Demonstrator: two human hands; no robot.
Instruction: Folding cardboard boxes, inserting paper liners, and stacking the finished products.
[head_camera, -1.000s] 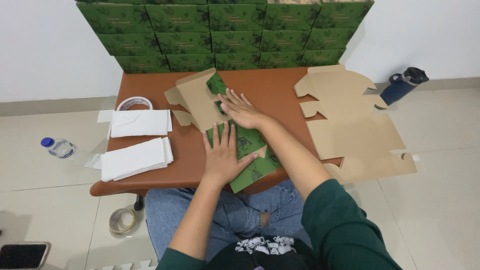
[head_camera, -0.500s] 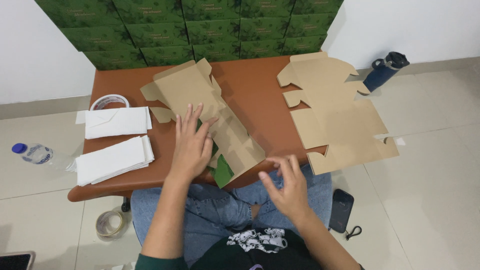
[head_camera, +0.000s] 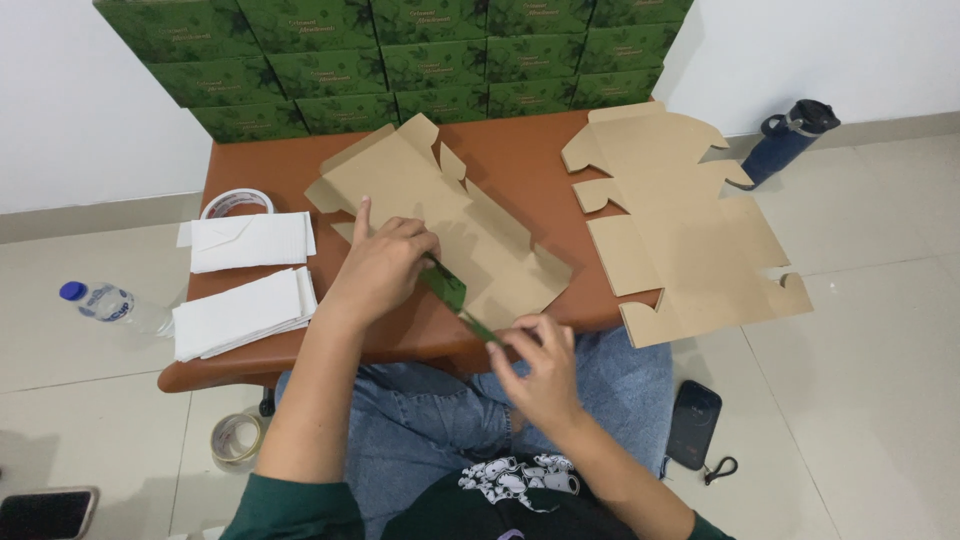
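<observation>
Cardboard box blank (head_camera: 450, 215), brown side up with its green printed face showing only along a folded strip near the front edge, is lying across the middle of the brown table (head_camera: 520, 160). The left hand (head_camera: 385, 265) is pressing down on it, index finger stretched out flat toward the far side and the other fingers curled over the fold, so the cardboard beneath the palm is hidden. The right hand (head_camera: 540, 365) is sitting at the table's near edge, thumb and fingertips pinching narrowly on the end of the green flap; how much of the flap is between the fingers is hard to make out, since the hand is covering it.

A stack of flat brown blanks (head_camera: 680, 220) is lying to the right, hanging past the table's edge. Green boxes (head_camera: 400, 55) are standing stacked against the wall behind, their top row cut off by the frame. Two piles of white folded sheets (head_camera: 245, 275) are resting on the left of the table, with a tape roll (head_camera: 237, 203) just beyond them, partly covered by the upper pile. On the floor, a clear water bottle (head_camera: 105, 303) is lying at the left, another tape roll (head_camera: 237, 440) is sitting under the table's edge, a dark phone (head_camera: 694, 424) is lying by the person's knee, and a dark blue flask (head_camera: 790, 140) is leaning near the wall.
</observation>
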